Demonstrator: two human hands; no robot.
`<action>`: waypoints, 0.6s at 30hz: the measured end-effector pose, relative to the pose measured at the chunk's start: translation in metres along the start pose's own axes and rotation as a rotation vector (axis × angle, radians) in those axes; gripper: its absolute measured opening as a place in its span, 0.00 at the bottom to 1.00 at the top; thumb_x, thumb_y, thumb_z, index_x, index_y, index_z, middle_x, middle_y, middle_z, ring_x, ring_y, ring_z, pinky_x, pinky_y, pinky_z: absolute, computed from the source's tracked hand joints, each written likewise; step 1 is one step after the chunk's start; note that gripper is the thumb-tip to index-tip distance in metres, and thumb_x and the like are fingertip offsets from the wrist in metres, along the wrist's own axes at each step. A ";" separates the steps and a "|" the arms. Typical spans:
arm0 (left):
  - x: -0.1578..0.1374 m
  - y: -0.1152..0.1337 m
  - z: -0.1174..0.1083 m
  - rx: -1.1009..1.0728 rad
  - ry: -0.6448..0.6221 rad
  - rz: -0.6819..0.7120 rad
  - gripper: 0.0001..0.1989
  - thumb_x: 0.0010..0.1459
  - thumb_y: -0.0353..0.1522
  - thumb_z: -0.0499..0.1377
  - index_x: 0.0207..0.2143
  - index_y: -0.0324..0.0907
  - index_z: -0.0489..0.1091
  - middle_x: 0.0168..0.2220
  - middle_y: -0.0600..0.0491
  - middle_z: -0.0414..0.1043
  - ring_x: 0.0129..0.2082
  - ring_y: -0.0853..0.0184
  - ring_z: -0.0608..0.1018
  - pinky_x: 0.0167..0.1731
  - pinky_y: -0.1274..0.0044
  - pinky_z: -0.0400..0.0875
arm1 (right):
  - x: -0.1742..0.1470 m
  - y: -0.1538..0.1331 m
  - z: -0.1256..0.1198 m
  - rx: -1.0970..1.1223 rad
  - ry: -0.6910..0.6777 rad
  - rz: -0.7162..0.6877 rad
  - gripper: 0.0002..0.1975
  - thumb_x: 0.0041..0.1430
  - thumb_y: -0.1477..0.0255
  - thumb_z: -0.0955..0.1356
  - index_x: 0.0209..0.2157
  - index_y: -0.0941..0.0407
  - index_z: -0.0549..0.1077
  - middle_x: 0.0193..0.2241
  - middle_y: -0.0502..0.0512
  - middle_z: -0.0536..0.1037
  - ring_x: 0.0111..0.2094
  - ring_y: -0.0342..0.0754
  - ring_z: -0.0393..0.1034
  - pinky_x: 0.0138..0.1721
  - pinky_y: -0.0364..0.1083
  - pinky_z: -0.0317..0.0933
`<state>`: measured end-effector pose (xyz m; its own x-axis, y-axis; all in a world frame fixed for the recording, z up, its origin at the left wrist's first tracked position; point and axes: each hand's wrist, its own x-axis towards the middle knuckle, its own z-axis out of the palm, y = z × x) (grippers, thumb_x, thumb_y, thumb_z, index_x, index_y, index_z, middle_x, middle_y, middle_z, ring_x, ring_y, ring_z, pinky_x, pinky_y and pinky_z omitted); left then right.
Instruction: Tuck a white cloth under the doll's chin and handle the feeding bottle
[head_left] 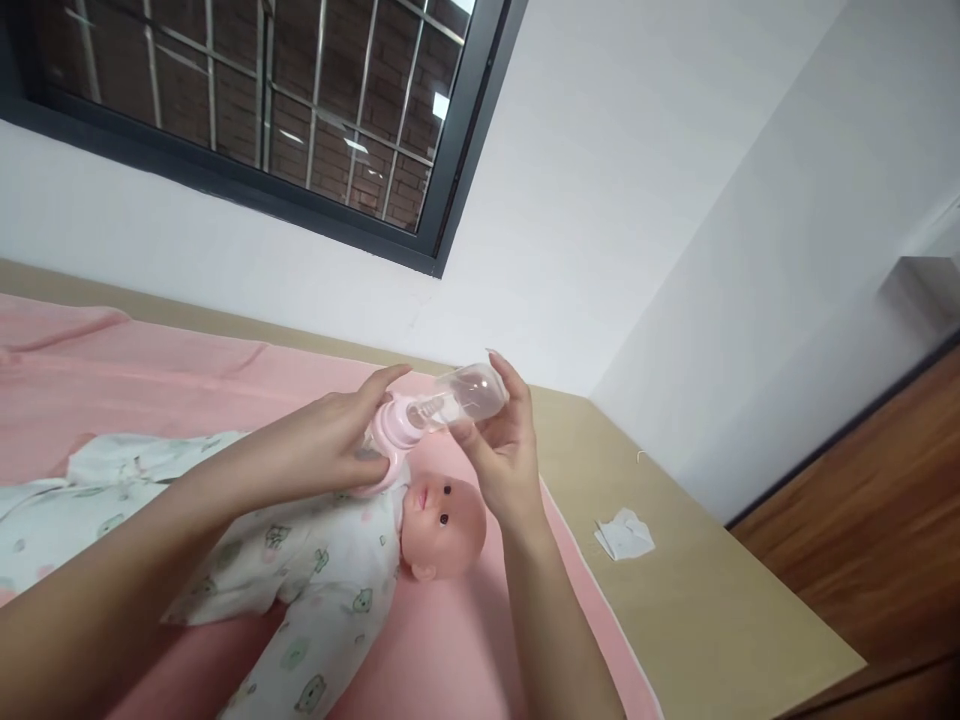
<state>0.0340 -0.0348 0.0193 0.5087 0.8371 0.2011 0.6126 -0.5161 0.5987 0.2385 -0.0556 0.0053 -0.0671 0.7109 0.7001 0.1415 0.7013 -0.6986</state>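
Above the doll's chest, a baby bottle (469, 393) lies tilted between my two hands. It has a clear part to the right and a pink collar with a handle to the left. My left hand (351, 425) is closed around the pink end, its thumb and fingers on either side. My right hand (504, 445) grips the far clear end between thumb and fingers. Below them a baby doll (454, 535) lies on its back in a white printed suit (337, 590), head to the right, face up. My left forearm hides part of its body.
A pink cloth (435, 650) lies under the doll on a light wooden tabletop (720, 620). A crumpled white tissue (625, 535) rests on the wood to the right. Behind stand a white wall (585, 200) and a dark-framed barred window (442, 200); brown wood panelling (862, 500) is at right.
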 end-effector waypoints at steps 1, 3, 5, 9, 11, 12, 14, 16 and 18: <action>-0.002 0.001 0.000 -0.012 -0.004 0.013 0.44 0.50 0.33 0.56 0.68 0.48 0.39 0.46 0.47 0.74 0.27 0.63 0.77 0.28 0.75 0.68 | -0.003 -0.001 0.004 -0.022 -0.018 0.003 0.33 0.55 0.59 0.72 0.61 0.44 0.61 0.57 0.54 0.67 0.56 0.51 0.65 0.58 0.54 0.63; -0.005 0.003 -0.001 -0.038 0.001 0.035 0.44 0.51 0.33 0.56 0.68 0.49 0.39 0.46 0.48 0.74 0.24 0.65 0.76 0.25 0.77 0.66 | -0.006 -0.001 0.009 -0.070 -0.065 0.007 0.31 0.53 0.59 0.73 0.59 0.44 0.64 0.57 0.53 0.68 0.57 0.52 0.65 0.59 0.55 0.62; -0.009 0.005 -0.004 -0.069 -0.009 0.055 0.44 0.52 0.34 0.56 0.68 0.50 0.39 0.47 0.48 0.74 0.23 0.66 0.75 0.25 0.77 0.67 | -0.006 0.001 0.008 -0.098 -0.135 0.003 0.29 0.54 0.59 0.72 0.57 0.44 0.67 0.56 0.53 0.68 0.57 0.52 0.64 0.60 0.55 0.60; -0.016 0.012 -0.014 -0.128 -0.035 0.043 0.45 0.50 0.32 0.57 0.68 0.51 0.39 0.52 0.49 0.73 0.26 0.67 0.77 0.27 0.78 0.68 | -0.005 -0.003 0.000 -0.089 -0.338 0.005 0.31 0.60 0.60 0.68 0.63 0.42 0.57 0.60 0.53 0.64 0.58 0.50 0.63 0.60 0.55 0.62; -0.018 0.014 -0.019 -0.135 -0.015 0.021 0.47 0.49 0.33 0.59 0.68 0.51 0.40 0.53 0.49 0.73 0.28 0.65 0.78 0.28 0.78 0.69 | -0.005 -0.007 -0.004 -0.102 -0.421 0.015 0.36 0.61 0.63 0.67 0.66 0.41 0.48 0.62 0.53 0.60 0.59 0.50 0.63 0.59 0.55 0.63; -0.018 0.014 -0.020 -0.136 -0.009 0.017 0.47 0.48 0.33 0.60 0.68 0.52 0.41 0.53 0.50 0.73 0.28 0.65 0.78 0.28 0.78 0.69 | -0.005 -0.008 -0.005 -0.121 -0.451 0.015 0.38 0.61 0.64 0.67 0.67 0.41 0.45 0.63 0.53 0.59 0.59 0.50 0.63 0.59 0.55 0.63; -0.017 0.013 -0.021 -0.134 -0.020 0.028 0.46 0.48 0.33 0.61 0.67 0.52 0.45 0.53 0.51 0.73 0.30 0.64 0.79 0.28 0.78 0.70 | -0.006 -0.009 -0.005 -0.177 -0.484 -0.005 0.40 0.60 0.66 0.68 0.67 0.40 0.43 0.63 0.54 0.58 0.58 0.50 0.63 0.58 0.55 0.64; -0.014 0.010 -0.020 -0.120 -0.016 0.037 0.44 0.47 0.34 0.62 0.66 0.53 0.50 0.53 0.52 0.73 0.34 0.62 0.79 0.28 0.78 0.70 | -0.008 -0.008 -0.001 -0.243 -0.482 -0.036 0.42 0.59 0.68 0.69 0.67 0.40 0.43 0.63 0.55 0.57 0.56 0.50 0.65 0.56 0.55 0.66; -0.012 0.009 -0.017 -0.104 -0.001 0.040 0.43 0.45 0.34 0.63 0.64 0.54 0.53 0.54 0.53 0.72 0.39 0.59 0.79 0.30 0.77 0.71 | -0.011 -0.005 0.004 -0.304 -0.454 -0.055 0.43 0.57 0.68 0.70 0.66 0.40 0.42 0.63 0.56 0.58 0.54 0.50 0.66 0.52 0.54 0.69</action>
<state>0.0228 -0.0467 0.0349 0.5321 0.8159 0.2263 0.5255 -0.5278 0.6673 0.2349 -0.0664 0.0002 -0.4922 0.6722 0.5531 0.4002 0.7390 -0.5420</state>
